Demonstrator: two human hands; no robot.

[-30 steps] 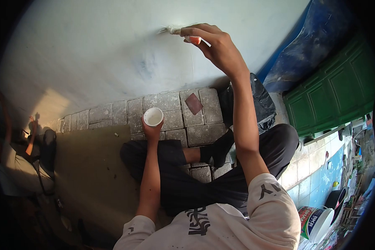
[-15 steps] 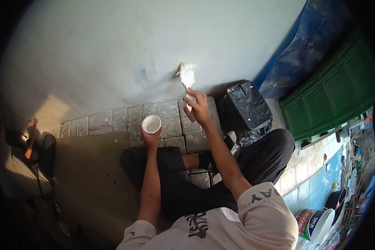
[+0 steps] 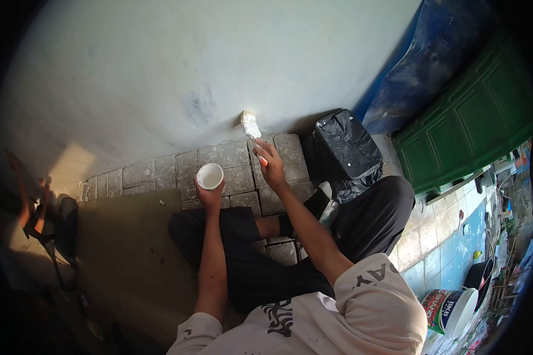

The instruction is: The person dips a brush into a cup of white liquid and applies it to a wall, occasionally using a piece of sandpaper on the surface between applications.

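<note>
My left hand (image 3: 209, 194) is wrapped round a small white cup (image 3: 210, 176), held upright above the paving blocks; pale stuff coats its inside. In my right hand (image 3: 270, 164) is the handle of a paintbrush (image 3: 250, 126), its bristles and metal band smeared with white paint. The bristle tips are at the low part of the pale wall (image 3: 160, 77), close above where it meets the paving. Faint bluish smudges mark the wall to the left of the brush.
A black plastic-wrapped block (image 3: 348, 145) stands right of my right hand. Grey paving blocks (image 3: 139, 173) run along the wall, beside a brown mat (image 3: 130, 236). Another person's hands (image 3: 44, 184) show at far left. A green panel (image 3: 468, 118) and paint bucket (image 3: 450, 310) are at right.
The brush and my right hand have moved down the wall and slightly left. At far left, another raised arm of the other person now shows.
</note>
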